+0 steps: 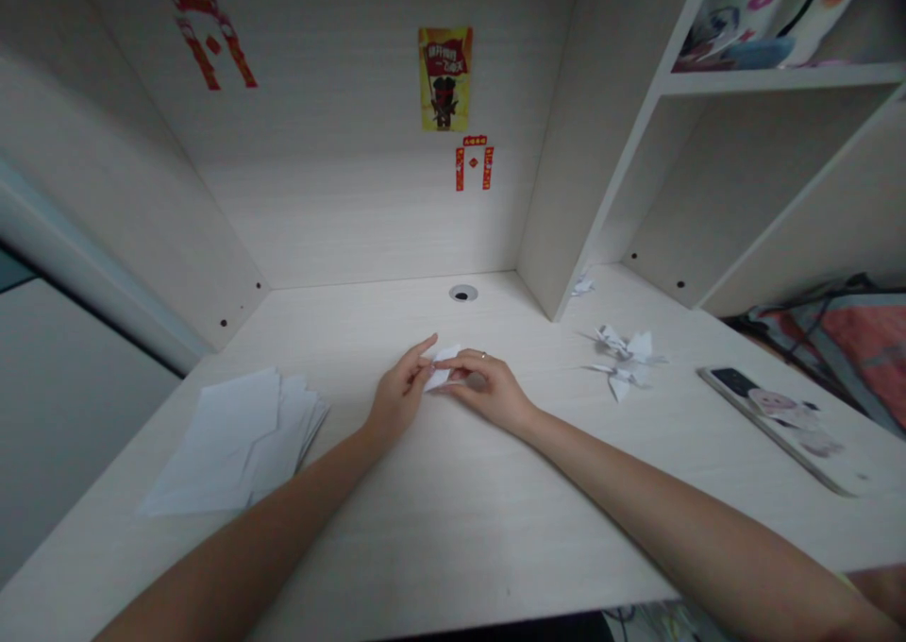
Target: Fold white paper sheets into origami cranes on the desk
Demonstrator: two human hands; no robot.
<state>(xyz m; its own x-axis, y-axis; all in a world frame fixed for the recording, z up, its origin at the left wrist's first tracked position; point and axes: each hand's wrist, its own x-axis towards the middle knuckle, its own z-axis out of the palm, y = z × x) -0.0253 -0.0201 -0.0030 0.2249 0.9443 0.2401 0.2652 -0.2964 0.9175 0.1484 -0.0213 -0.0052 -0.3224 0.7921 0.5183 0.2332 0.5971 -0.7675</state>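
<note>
A small folded piece of white paper [443,366] lies on the pale wooden desk [453,519], in the middle. My left hand [397,395] pinches its left side, forefinger stretched forward over it. My right hand [488,387], with a ring on one finger, presses and pinches the paper from the right. Both hands meet over the paper and hide most of it.
A stack of white paper sheets [237,439] lies at the left. Finished folded paper figures [624,357] sit at the right, a smaller one [581,286] by the shelf divider. A phone [782,420] lies at the far right. A cable hole [462,293] is behind the hands.
</note>
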